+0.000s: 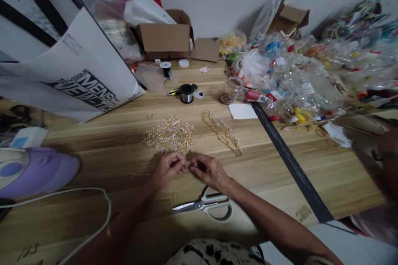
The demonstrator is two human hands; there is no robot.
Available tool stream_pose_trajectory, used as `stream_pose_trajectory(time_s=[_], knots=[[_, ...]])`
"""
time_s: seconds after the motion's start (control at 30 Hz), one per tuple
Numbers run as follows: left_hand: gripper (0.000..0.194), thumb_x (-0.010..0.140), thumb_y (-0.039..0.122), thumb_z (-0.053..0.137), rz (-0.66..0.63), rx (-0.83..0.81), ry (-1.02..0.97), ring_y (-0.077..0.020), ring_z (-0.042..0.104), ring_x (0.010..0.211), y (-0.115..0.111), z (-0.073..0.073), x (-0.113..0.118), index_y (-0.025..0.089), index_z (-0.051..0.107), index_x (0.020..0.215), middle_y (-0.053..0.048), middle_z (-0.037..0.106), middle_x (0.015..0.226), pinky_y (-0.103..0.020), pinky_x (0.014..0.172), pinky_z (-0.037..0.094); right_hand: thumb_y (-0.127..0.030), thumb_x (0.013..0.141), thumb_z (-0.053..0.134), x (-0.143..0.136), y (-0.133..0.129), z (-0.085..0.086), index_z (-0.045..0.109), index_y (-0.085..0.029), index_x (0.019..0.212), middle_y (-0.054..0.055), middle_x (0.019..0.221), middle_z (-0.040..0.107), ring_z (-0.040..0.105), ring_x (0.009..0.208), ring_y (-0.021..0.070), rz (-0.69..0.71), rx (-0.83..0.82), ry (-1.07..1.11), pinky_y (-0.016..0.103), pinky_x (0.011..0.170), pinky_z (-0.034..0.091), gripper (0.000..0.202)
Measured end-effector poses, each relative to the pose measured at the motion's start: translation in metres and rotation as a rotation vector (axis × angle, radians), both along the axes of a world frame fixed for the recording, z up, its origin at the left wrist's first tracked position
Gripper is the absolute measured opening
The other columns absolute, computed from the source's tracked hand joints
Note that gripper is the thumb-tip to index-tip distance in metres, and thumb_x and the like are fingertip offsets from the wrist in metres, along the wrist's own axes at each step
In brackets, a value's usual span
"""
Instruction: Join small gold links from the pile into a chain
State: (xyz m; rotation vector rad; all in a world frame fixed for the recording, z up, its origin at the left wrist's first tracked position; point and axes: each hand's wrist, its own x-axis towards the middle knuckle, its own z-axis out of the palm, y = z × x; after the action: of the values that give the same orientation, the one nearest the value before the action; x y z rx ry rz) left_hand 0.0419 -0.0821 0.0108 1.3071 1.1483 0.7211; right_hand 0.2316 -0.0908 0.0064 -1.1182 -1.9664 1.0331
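Centrally in the frame, a tiny piece (187,165) is pinched between the left hand (166,169) and the right hand (210,169); the fingers (175,157) of both are closed together at the tips, though what exactly is held cannot be made out. Just above the left hand, a heap of gold and clear beads (169,136) is spread on the counter (264,186). Right of the heap, gold chains (220,131) are laid out lengthwise. Below the right hand, scissors (199,205) are placed with blades pointed left.
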Motion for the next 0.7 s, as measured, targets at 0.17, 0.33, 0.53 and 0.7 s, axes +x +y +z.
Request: stream_pose_trajectory(time_s=[0.17,0.33,0.53,0.7], knots=[[0.022,0.080,0.036,0.058,-0.030,0.048,0.027,-0.0143,0.064,0.062,-0.0018,-0.0030,0.0019,0.015,0.056,0.072,-0.001,0.063,0.064,-0.023,0.057,0.049,-0.023,0.084,0.058,-0.0003,-0.0017,0.0011,0.058,-0.017,0.084,-0.001,0.071,0.059,0.054,0.062,0.0114,-0.002,0.044,-0.007,0.020,0.060,0.041,0.006],[0.017,0.083,0.028,0.052,-0.060,0.197,0.147,-0.0124,0.059,0.059,-0.0044,-0.0030,0.0044,0.016,0.055,0.071,0.001,0.060,0.062,-0.022,0.057,0.044,-0.028,0.085,0.061,-0.0037,-0.0027,-0.0027,0.058,-0.018,0.085,0.001,0.074,0.062,0.058,0.063,0.0133,0.014,0.114,-0.059,0.022,0.061,0.041,0.010],[0.020,0.086,0.028,0.049,-0.110,0.223,0.200,-0.0122,0.058,0.060,-0.0070,0.0000,0.0051,0.016,0.054,0.071,0.001,0.060,0.061,-0.021,0.058,0.043,-0.023,0.088,0.056,-0.0049,-0.0011,-0.0074,0.059,-0.019,0.083,0.003,0.076,0.063,0.058,0.067,0.0143,0.049,0.154,-0.097,0.022,0.063,0.042,0.008],[0.018,0.086,0.029,0.049,-0.096,0.186,0.142,-0.0133,0.061,0.060,-0.0078,-0.0019,0.0052,0.017,0.051,0.072,0.001,0.060,0.061,-0.022,0.059,0.045,-0.019,0.090,0.052,-0.0041,0.0005,-0.0056,0.060,-0.019,0.081,0.002,0.079,0.061,0.057,0.071,0.0138,0.079,0.163,-0.059,0.022,0.065,0.042,0.012]])
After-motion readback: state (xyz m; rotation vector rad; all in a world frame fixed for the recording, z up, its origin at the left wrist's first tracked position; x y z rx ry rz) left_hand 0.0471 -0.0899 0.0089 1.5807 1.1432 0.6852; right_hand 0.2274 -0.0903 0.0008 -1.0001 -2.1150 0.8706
